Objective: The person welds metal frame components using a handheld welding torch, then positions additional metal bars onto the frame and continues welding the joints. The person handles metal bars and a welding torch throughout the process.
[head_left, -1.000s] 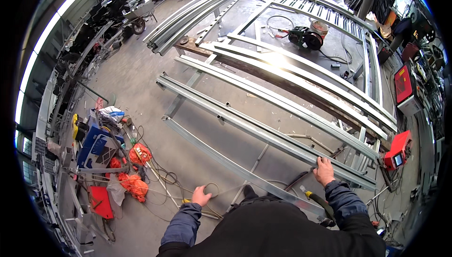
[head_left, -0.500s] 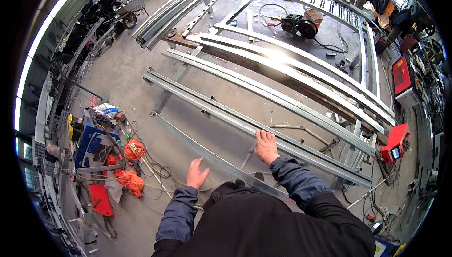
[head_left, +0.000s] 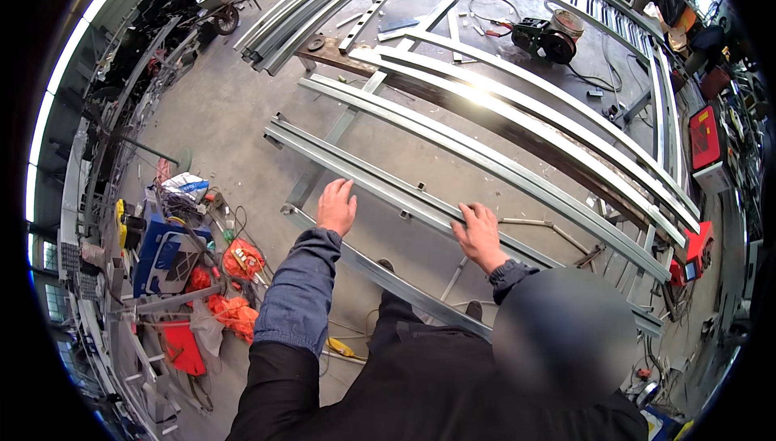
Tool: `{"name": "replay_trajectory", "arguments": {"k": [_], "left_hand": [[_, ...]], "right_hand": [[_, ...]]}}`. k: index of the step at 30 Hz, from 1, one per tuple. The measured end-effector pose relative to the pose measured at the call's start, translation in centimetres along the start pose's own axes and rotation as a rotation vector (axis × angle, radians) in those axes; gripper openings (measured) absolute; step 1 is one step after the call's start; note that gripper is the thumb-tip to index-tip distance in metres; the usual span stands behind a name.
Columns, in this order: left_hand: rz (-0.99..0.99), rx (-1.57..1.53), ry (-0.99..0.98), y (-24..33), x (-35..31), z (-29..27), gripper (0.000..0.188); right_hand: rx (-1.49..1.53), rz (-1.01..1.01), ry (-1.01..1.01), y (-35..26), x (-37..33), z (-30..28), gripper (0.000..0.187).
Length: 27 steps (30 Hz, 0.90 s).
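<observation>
A long galvanized steel channel (head_left: 372, 174) lies slantwise in front of me, with small dark clips along its edges. At its near edge, toward the left end, is my left hand (head_left: 336, 208), fingers loosely bent and holding nothing I can see; whether it touches the metal I cannot tell. My right hand (head_left: 480, 239) rests farther right on the same channel, fingers apart over its near edge. Closer to my body runs a narrower steel strip (head_left: 388, 278), below both hands. A blurred round patch covers part of my right forearm.
More steel channels (head_left: 493, 164) lie parallel beyond, over crossbars (head_left: 352, 113). A wire-reel machine (head_left: 543, 40) and bucket stand at the back. A red machine (head_left: 697, 251) sits right. At left are a blue case (head_left: 166, 255), orange bags (head_left: 233, 312) and tangled cables.
My left hand has moved forward, from over the near strip to the long channel's edge. My right hand stays at that channel. The whole view has shifted slightly.
</observation>
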<state>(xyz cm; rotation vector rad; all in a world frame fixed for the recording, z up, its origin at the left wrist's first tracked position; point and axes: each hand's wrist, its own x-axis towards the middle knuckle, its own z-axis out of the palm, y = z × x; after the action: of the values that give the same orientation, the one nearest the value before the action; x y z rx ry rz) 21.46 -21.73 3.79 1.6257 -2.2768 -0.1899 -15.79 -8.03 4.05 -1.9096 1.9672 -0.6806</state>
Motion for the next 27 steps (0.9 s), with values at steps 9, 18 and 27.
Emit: {"name": "replay_trajectory", "arguments": {"k": [9,18,27], "left_hand": [[0.220,0.148,-0.261,-15.7,14.7,2.4,0.061],[0.409,-0.162,-0.459,-22.1,21.3,2.3,0.052],[0.312,-0.169,-0.585,-22.2,22.5,3.4,0.039]], "right_hand": [[-0.126,0.113,-0.429,-12.3,18.6,14.0,0.043],[-0.159,0.239,-0.515,-14.2,20.9,15.5,0.046],[-0.158,0.313,-0.438,-15.1,20.4,16.4,0.042]]}}
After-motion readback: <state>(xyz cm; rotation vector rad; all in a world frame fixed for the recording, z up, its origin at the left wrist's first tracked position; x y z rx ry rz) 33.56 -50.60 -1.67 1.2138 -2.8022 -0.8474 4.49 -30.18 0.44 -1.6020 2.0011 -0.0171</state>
